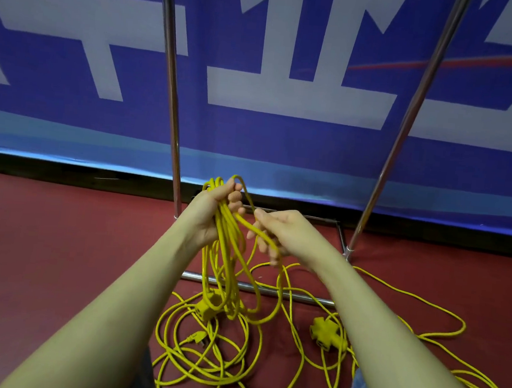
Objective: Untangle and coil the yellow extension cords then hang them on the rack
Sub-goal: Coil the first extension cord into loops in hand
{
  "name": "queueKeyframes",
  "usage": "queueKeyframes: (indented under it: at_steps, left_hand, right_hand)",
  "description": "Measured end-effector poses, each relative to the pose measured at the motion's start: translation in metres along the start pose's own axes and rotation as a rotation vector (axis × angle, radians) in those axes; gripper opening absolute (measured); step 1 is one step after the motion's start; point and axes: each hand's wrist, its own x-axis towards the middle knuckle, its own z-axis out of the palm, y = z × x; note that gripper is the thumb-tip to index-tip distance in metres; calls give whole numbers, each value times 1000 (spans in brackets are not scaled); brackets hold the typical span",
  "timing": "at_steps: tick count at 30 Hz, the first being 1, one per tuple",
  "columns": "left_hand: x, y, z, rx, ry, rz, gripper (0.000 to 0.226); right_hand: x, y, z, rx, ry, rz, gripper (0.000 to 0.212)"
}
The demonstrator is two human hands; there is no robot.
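Coiling is the step in hand, as I judge it: the left hand [216,209] is clamped round the top of a gathered bundle of loops [226,268] just in front of the rack [174,118], its fingers curled over the strands. Beside it, the right hand [279,234] pinches a single run of yellow extension cord [255,227] between thumb and fingers, feeding it toward the bundle.

To do this well, I would make each new loop match the hanging length of those already held, let the cord slide through the right hand to take out twist, and lay it flat into the left palm without crossing strands.

Loose cord [203,359] lies on the red floor [43,237] below the bundle in overlapping rings, and more trails off to the right. Two blocky yellow socket heads show, one [206,308] under the hanging loops and one [324,331] to their right. The cord is thin, round and smooth-jacketed, supple enough to droop in long narrow loops. Rack uprights are polished metal tubes with a thin bar frame at the floor.
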Motion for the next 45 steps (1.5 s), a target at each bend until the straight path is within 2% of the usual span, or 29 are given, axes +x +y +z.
queueKeyframes:
  at_steps: [2, 4, 6, 10, 14, 18, 21, 25, 27, 29, 31, 32, 34, 36, 38, 39, 40, 42, 45]
  left_hand:
    - [1, 2, 3, -54, -56, -35, 30]
    - [1, 5, 4, -53, -120, -66, 25]
    - [-1, 6, 5, -44, -164, -83, 21]
    - [-5, 11, 4, 19, -189, -81, 24]
    - [-8, 17, 4, 108, -210, -71, 27]
    - [-8, 20, 1, 158, -208, -39, 25]
    - [-5, 23, -1, 60, -215, -35, 26]
    - [1, 30, -12, -78, -364, -65, 33]
    - [3, 30, -16, -93, -351, -57, 30]
    - [4, 29, -15, -86, -265, -36, 27]
    - [3, 28, -13, -43, -191, -30, 30]
    - [1, 27, -12, -8, -181, -37, 27]
    - [-2, 27, -11, 114, -187, -80, 24]
    - [-7, 26, -10, 305, -205, -127, 23]
    - [-13, 26, -11, 490, -217, -156, 23]
    - [-15, 27, -12, 577, -225, -162, 24]
    - [-17, 28, -12, 657, -235, -166, 26]
    - [-20, 31, -14, 766, -266, -186, 30]
    - [-24, 34, -14, 846, -325, -239, 26]
  right_hand:
    - [4, 5, 5, 42, 107, 24, 34]
    - [13, 18, 7, -50, 131, -36, 25]
    - [19, 31, 9, -56, 24, -28, 23]
    - [22, 44, 20, 33, -197, 75, 41]
    - [20, 39, 27, 47, -221, 70, 44]
    - [21, 42, 33, -64, -300, 108, 72]
    - [19, 39, 32, 41, -350, 79, 82]
    - [15, 28, 27, 201, -432, 149, 79]
    - [14, 25, 24, 261, -462, 195, 85]
    - [15, 24, 20, 309, -519, 235, 90]
    - [13, 23, 20, 242, -549, 251, 87]
    - [12, 24, 22, 161, -506, 240, 82]
    - [9, 25, 26, 24, -268, 144, 62]
    - [8, 25, 21, -114, 70, -142, 35]
    - [9, 21, 8, -199, 414, -440, 19]
    - [8, 17, 2, -237, 534, -538, 15]
    - [8, 15, -2, -296, 609, -593, 21]
    - [7, 12, -7, -417, 584, -568, 47]
    - [11, 11, -16, -440, 306, -378, 71]
